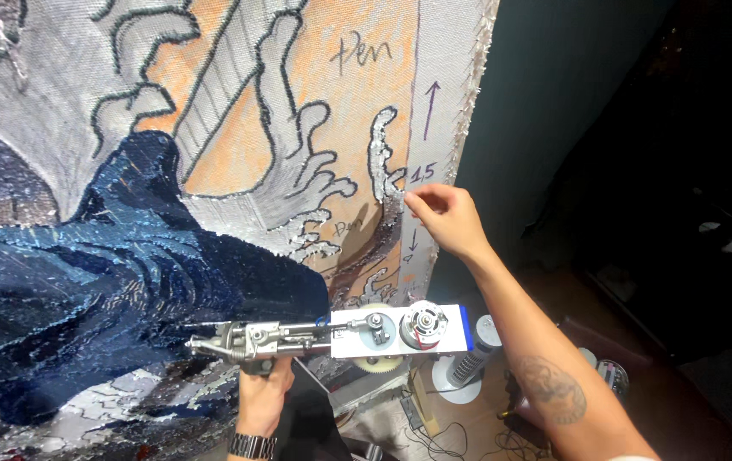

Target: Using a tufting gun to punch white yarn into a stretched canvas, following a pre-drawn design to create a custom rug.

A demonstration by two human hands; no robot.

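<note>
Between my right fingertips (413, 201), pinched shut, sits a loose bit of grey yarn at the edge of the stretched tufting cloth (315, 102). Below them, my left hand (263, 393) is wrapped around the grip of the tufting gun (332, 335), its needle pointing away from the pinch toward the blue pile (110, 273). I judge I'm tidying a strand; next calls for a gentle pull.

Wooden floor (486, 418) at lower right, carrying a white yarn cone (460, 376), a second cone (609, 371) further right, and loose dark cables (434, 435) tangled nearby.
</note>
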